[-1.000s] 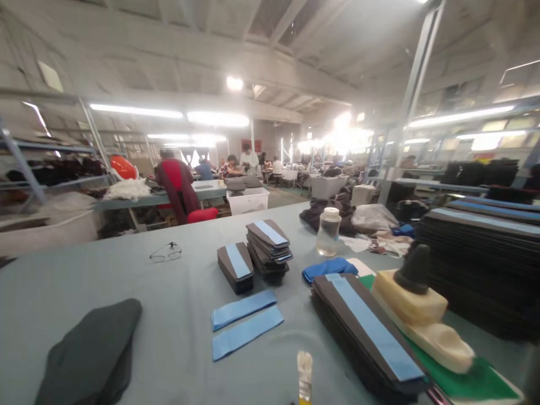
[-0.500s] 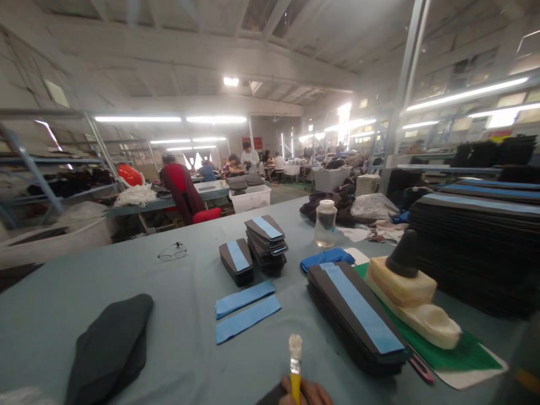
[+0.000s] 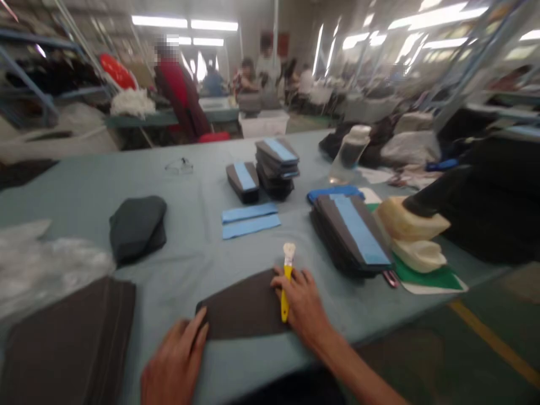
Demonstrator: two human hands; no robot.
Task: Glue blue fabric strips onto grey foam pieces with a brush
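A dark grey, tapered fabric panel (image 3: 242,306) lies flat on the table in front of me. At its left end rests my left hand (image 3: 179,351), fingers stretched out and touching the edge. My right hand (image 3: 301,301) lies on the panel's right end, closed on a paintbrush (image 3: 286,295) with a yellow handle and pale bristles pointing away from me. Two light blue strips (image 3: 251,220) lie beyond the panel. To the right is a stack of dark panels with a blue strip on top (image 3: 350,233). Two smaller stacks (image 3: 276,163) (image 3: 243,181) sit farther back.
Dark panels (image 3: 63,343) are piled at left, near clear plastic (image 3: 46,259) and a dark folded piece (image 3: 137,228). Glasses (image 3: 179,165) lie at the back. At right are a bottle (image 3: 349,154), a cream-coloured block container (image 3: 409,216) and a green sheet (image 3: 428,277). People work beyond.
My view has tilted down. My left hand and the dark panel have come into full view. The brush, still in my right hand, now lies across the panel's right end.
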